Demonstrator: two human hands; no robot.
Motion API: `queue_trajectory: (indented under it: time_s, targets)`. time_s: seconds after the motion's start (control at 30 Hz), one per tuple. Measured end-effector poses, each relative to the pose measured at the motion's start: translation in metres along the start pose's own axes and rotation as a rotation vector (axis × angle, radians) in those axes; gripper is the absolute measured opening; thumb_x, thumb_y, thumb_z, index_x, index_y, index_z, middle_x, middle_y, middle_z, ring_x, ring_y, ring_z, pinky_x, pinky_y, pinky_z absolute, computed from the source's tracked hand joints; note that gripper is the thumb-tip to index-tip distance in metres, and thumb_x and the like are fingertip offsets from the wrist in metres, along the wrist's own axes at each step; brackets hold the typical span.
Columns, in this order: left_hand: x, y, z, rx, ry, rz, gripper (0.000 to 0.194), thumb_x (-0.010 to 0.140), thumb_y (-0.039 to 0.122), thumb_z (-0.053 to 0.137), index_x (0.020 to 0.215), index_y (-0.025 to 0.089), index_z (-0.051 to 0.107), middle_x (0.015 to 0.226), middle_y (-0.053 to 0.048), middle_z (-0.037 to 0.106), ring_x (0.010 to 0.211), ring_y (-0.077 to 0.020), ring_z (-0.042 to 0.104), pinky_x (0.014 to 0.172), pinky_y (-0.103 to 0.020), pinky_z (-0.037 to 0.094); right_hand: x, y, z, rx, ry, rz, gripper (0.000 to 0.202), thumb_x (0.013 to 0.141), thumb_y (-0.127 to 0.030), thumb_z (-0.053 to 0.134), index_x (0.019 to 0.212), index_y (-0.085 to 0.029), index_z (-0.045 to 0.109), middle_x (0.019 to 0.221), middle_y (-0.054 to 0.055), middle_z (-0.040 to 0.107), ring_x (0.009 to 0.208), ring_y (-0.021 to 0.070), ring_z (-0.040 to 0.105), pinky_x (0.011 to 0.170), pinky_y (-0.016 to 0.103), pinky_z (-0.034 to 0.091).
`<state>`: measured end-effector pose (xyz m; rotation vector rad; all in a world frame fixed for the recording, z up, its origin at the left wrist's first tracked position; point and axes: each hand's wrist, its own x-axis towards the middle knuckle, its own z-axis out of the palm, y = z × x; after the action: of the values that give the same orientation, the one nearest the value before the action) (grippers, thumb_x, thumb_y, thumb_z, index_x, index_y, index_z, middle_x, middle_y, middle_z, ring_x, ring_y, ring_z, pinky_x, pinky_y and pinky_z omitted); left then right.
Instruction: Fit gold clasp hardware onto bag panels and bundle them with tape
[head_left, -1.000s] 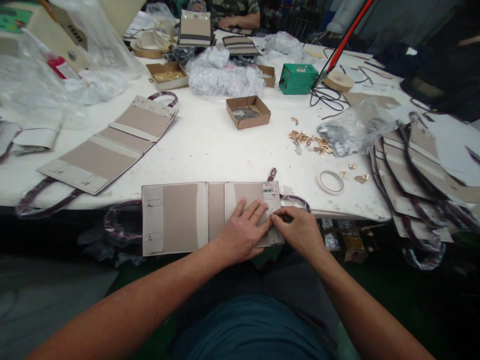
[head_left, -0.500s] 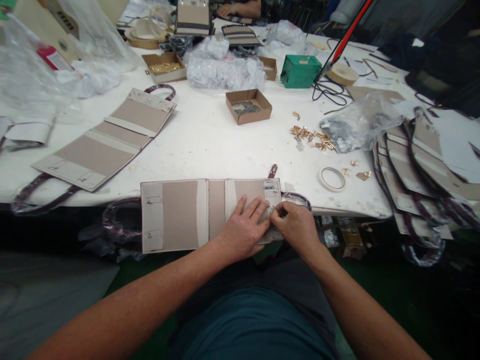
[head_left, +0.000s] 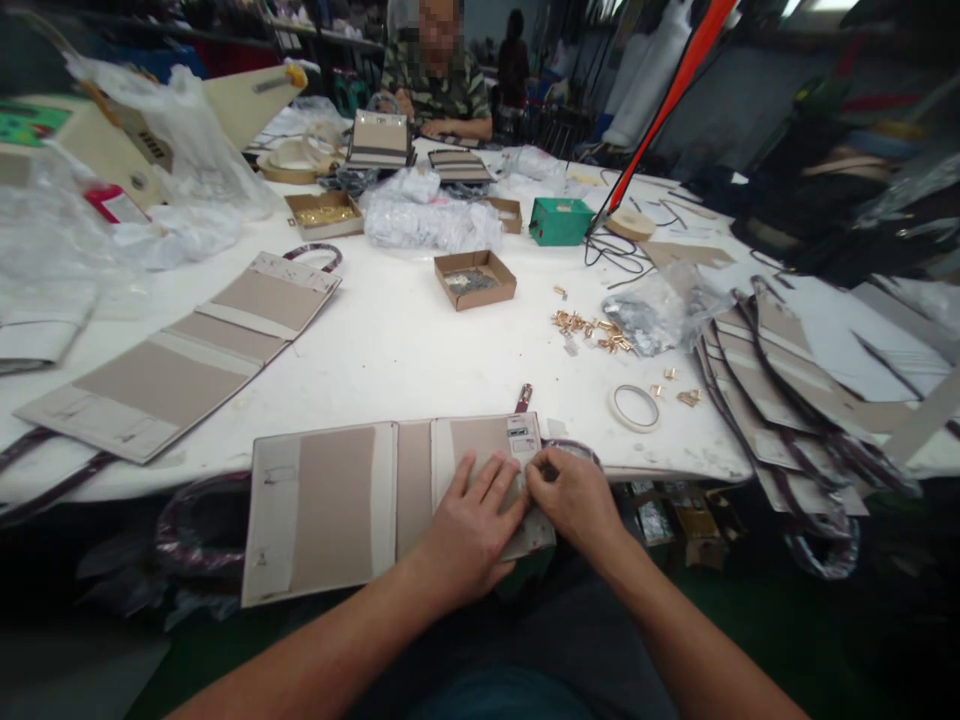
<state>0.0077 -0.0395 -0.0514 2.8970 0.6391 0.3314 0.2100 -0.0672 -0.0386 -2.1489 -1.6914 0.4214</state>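
A beige bag panel [head_left: 349, 500] with dark red handles lies at the table's front edge, partly overhanging it. Flat on its right part rests my left hand [head_left: 476, 520], fingers spread. My right hand [head_left: 566, 490] is closed in a pinch at the panel's right edge, beside the handle [head_left: 574, 447]; whatever it pinches is hidden. A small metal piece [head_left: 518, 432] sits near the panel's upper right corner, and a dark red tab [head_left: 524, 398] sticks out above it.
Behind are a cardboard box [head_left: 475, 285] of metal pieces, gold fittings [head_left: 592, 328], a tape roll [head_left: 634, 407] and a green box [head_left: 560, 221]. Another panel [head_left: 180, 370] lies left, stacked panels [head_left: 787, 390] right. A person [head_left: 436, 90] sits across the table.
The view has tilted upward, so the table appears lower and the person across shows more. My hands stay at the panel's right part, with the right still pinched at its edge.
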Motion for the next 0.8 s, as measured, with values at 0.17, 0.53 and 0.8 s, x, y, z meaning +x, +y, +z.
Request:
queue_trajectory:
  time_s: [0.17, 0.53, 0.8]
  targets:
    - [-0.001, -0.005, 0.002, 0.004, -0.016, -0.004, 0.076, 0.091, 0.056, 0.063, 0.155, 0.021, 0.046, 0.164, -0.019, 0.040, 0.154, -0.0397, 0.033, 0.126, -0.064, 0.017, 0.002, -0.004, 0.007, 0.036, 0.024, 0.015, 0.017, 0.089, -0.025, 0.059, 0.076, -0.022, 0.069, 0.076, 0.004, 0.075, 0.074, 0.0217, 0.069, 0.073, 0.031, 0.047]
    - [-0.003, -0.013, 0.006, -0.002, -0.069, -0.009, 0.080, 0.082, 0.045, 0.070, 0.156, 0.029, 0.044, 0.168, -0.015, 0.034, 0.154, -0.0415, 0.031, 0.125, -0.069, 0.017, 0.110, 0.032, -0.079, -0.126, 0.106, 0.105, 0.023, 0.090, -0.042, 0.064, 0.090, -0.028, 0.081, 0.088, 0.002, 0.080, 0.080, 0.0199, 0.071, 0.070, 0.028, 0.048]
    - [-0.005, -0.015, 0.010, -0.051, -0.015, -0.012, 0.074, 0.089, 0.062, 0.061, 0.154, 0.027, 0.048, 0.166, -0.014, 0.038, 0.154, -0.0392, 0.032, 0.127, -0.065, 0.016, 0.210, 0.064, -0.067, -0.244, 0.118, 0.231, 0.018, 0.080, -0.035, 0.072, 0.082, -0.021, 0.083, 0.088, 0.011, 0.078, 0.082, 0.0248, 0.070, 0.069, 0.031, 0.047]
